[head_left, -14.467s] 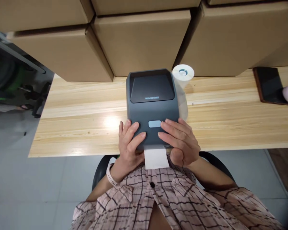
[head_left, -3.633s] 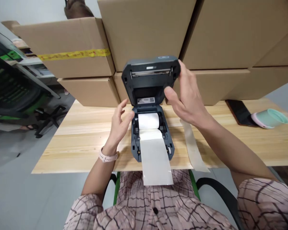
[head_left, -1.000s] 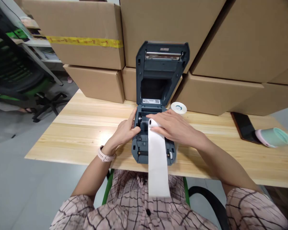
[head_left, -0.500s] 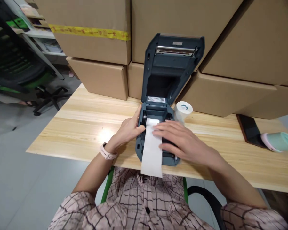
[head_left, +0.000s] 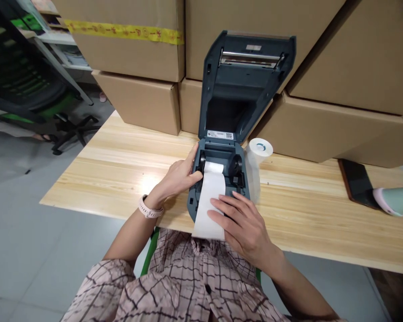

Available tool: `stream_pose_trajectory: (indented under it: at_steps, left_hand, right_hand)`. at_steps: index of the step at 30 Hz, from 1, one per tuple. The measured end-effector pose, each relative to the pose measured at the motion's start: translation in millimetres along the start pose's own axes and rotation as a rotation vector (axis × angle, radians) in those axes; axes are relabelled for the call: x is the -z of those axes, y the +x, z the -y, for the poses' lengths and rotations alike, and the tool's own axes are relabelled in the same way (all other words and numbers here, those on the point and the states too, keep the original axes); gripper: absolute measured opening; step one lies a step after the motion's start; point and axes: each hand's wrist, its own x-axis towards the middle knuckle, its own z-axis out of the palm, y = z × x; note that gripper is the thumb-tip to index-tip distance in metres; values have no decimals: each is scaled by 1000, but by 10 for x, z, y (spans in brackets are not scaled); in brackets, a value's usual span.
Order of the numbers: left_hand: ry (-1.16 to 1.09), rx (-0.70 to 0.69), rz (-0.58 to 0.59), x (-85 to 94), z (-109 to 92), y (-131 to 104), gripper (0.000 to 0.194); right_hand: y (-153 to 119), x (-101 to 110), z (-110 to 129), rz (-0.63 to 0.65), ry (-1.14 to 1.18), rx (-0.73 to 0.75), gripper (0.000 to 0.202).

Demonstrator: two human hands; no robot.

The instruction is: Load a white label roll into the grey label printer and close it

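Observation:
A dark grey label printer sits on the wooden table with its lid raised. White label paper runs from a small roll inside the printer out over its front edge. My left hand grips the printer's left side, thumb over the rim and fingers along the outer wall. On the paper near the front lies my right hand, fingers outstretched and slightly spread, touching it from above. A white roll stands against the printer's right side, partly hidden by it.
Cardboard boxes line the back of the table, behind the lid. A dark phone and a mint-green and pink cylindrical object lie at the right. An office chair and part of another person's leg are at the left.
My right hand has moved down toward the printer's front, uncovering its right inner side. My left hand keeps its place on the printer. The view has shifted slightly.

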Motion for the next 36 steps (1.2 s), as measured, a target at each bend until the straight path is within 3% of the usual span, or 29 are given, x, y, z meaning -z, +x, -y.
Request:
stream_pose_trajectory:
  at_steps: [10, 19, 27, 29, 31, 33, 36]
  left_hand:
    - [-39, -12, -15, -33, 45, 1, 94]
    - [-47, -16, -34, -27, 18, -5, 92]
    - [-35, 15, -11, -37, 41, 10, 92]
    - [1, 24, -70, -45, 6, -52, 90]
    - [57, -57, -230, -75, -73, -184, 85]
    - [100, -249, -371, -138, -176, -374, 76]
    - [113, -531, -220, -288, -290, -687, 63]
  right_hand:
    - [-133, 78, -157, -26, 172, -23, 34]
    - [-132, 23, -71, -83, 167, -60, 56]
    - [-181, -6, 36, -57, 98, -96, 52]
    - [-196, -23, 47, -59, 97, -104, 51]
    - [-211, -33, 52, -53, 93, -104, 49]
    - [-220, -9, 47, -27, 93, -87, 42]
    - [-187, 142, -7, 41, 163, -39, 38]
